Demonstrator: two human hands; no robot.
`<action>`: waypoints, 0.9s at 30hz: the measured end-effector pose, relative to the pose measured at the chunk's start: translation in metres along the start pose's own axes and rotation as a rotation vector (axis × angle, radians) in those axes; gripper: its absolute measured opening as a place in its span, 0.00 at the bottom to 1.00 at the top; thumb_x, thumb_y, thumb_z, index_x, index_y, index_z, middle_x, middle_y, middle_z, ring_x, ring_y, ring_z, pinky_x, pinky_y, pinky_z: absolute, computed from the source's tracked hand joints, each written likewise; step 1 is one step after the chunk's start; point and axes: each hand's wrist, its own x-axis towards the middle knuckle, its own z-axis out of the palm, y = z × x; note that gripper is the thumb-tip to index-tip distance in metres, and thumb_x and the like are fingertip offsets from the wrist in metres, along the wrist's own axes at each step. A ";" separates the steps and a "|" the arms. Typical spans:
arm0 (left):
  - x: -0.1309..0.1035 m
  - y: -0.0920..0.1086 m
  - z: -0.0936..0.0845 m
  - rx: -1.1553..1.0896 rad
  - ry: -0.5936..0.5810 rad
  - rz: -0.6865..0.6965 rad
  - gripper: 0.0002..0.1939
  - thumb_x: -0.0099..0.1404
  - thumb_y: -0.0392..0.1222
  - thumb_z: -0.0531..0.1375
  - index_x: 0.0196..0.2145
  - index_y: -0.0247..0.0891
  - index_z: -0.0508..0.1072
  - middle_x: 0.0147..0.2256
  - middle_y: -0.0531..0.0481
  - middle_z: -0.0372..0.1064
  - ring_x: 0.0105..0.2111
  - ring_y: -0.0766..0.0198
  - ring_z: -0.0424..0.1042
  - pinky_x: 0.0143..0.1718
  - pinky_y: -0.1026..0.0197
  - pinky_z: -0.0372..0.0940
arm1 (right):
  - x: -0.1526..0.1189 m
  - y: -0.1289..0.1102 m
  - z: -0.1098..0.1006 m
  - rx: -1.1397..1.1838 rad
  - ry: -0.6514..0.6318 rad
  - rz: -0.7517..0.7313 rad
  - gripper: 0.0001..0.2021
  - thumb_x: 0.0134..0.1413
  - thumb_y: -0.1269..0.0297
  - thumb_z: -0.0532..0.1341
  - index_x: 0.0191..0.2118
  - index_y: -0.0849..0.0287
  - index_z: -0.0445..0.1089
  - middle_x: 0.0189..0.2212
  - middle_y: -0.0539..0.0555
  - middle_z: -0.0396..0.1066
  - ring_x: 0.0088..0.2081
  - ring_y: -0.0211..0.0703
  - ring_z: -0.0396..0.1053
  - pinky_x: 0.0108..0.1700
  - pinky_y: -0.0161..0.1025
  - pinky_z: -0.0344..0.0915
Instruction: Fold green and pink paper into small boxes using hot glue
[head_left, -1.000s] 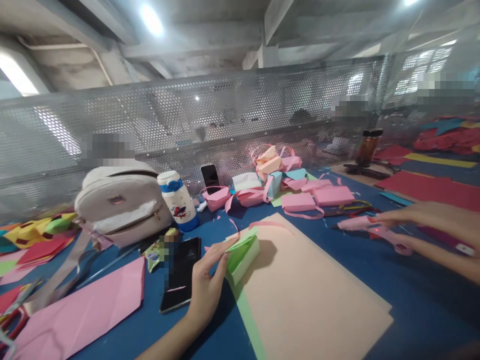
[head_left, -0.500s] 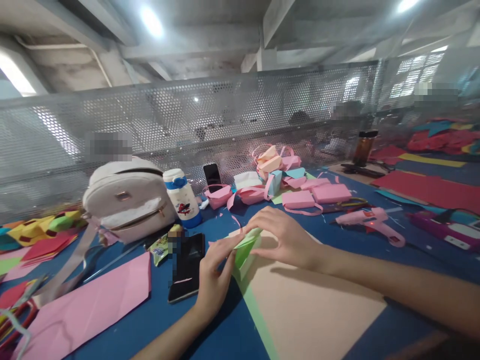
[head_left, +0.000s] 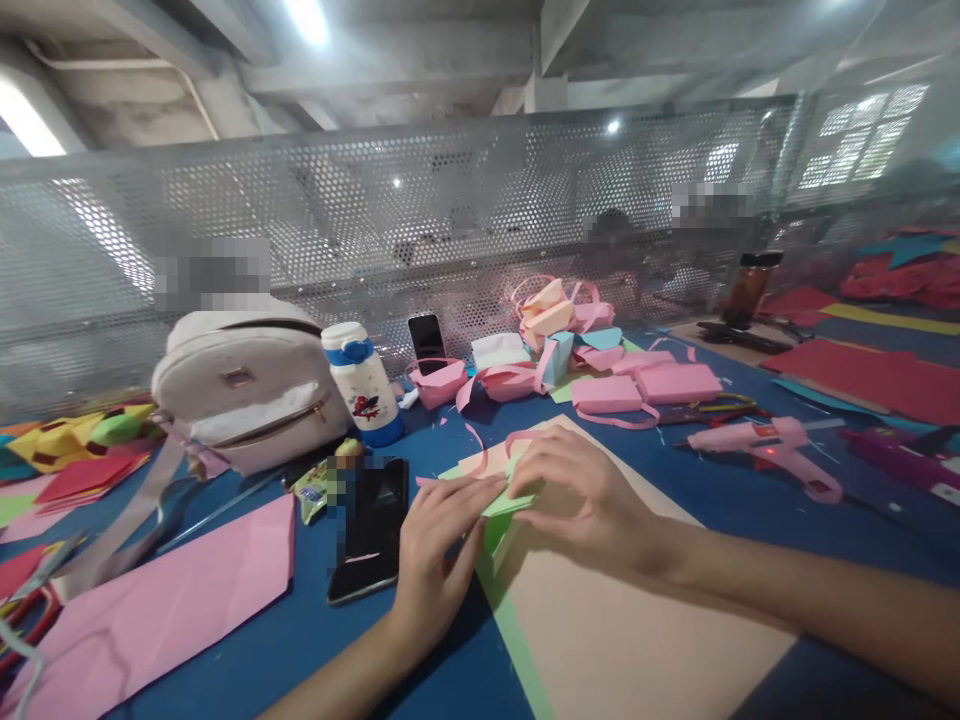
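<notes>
Between my two hands is a small folded green paper piece (head_left: 504,508), partly covered by my fingers. My left hand (head_left: 446,545) grips its left side, fingers along the top and thumb below. On the right side my right hand (head_left: 581,495) pinches the paper's upper edge between thumb and curled fingers. Underneath lie large sheets of peach paper (head_left: 615,620) with a green sheet (head_left: 517,640) showing along the left edge. A thin pink paper strip (head_left: 474,450) curls just beyond my fingers.
Left of my hands lie a black phone (head_left: 371,535), a pink sheet (head_left: 172,610) and a white backpack (head_left: 247,390) beside a bottle (head_left: 364,390). Pink folded paper bags (head_left: 611,393) stand behind. A pink glue gun (head_left: 772,445) rests at right. A perforated metal screen (head_left: 450,220) closes off the back.
My right hand's fingers have curled closer over the green paper, whose top flap now lies flatter. My left hand stays on its left side. The view has shifted slightly.
</notes>
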 end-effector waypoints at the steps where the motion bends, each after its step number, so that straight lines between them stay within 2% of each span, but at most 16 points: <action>1: -0.001 0.000 0.000 0.005 -0.005 0.001 0.22 0.70 0.31 0.54 0.57 0.47 0.71 0.50 0.47 0.76 0.48 0.55 0.74 0.46 0.54 0.64 | 0.000 0.000 0.001 0.003 0.002 -0.002 0.05 0.59 0.66 0.66 0.41 0.54 0.72 0.40 0.53 0.75 0.46 0.49 0.68 0.51 0.49 0.64; 6: -0.002 -0.001 0.000 0.014 -0.025 0.028 0.23 0.70 0.30 0.54 0.59 0.47 0.70 0.52 0.46 0.75 0.49 0.55 0.73 0.47 0.53 0.63 | -0.002 0.000 0.001 0.032 0.009 0.002 0.03 0.60 0.66 0.65 0.40 0.54 0.71 0.39 0.52 0.75 0.47 0.49 0.68 0.54 0.51 0.62; 12: 0.000 0.001 -0.002 0.004 -0.028 0.039 0.23 0.70 0.30 0.54 0.59 0.47 0.70 0.52 0.45 0.75 0.49 0.55 0.73 0.47 0.54 0.63 | -0.002 0.000 0.001 0.040 0.020 -0.006 0.03 0.60 0.67 0.65 0.39 0.54 0.71 0.38 0.52 0.75 0.45 0.48 0.68 0.51 0.48 0.64; 22: 0.000 0.001 -0.001 0.017 -0.037 0.070 0.25 0.69 0.29 0.54 0.59 0.47 0.69 0.52 0.45 0.75 0.48 0.55 0.73 0.48 0.54 0.64 | -0.002 0.000 0.000 0.058 0.029 0.013 0.04 0.59 0.68 0.65 0.38 0.53 0.71 0.38 0.52 0.75 0.44 0.49 0.68 0.50 0.50 0.64; 27: 0.000 0.001 -0.002 0.008 -0.047 0.083 0.25 0.68 0.27 0.54 0.59 0.46 0.69 0.52 0.45 0.75 0.48 0.55 0.73 0.48 0.54 0.63 | 0.000 0.000 0.001 0.070 0.046 -0.025 0.04 0.59 0.69 0.65 0.38 0.54 0.71 0.36 0.51 0.76 0.42 0.46 0.69 0.52 0.49 0.63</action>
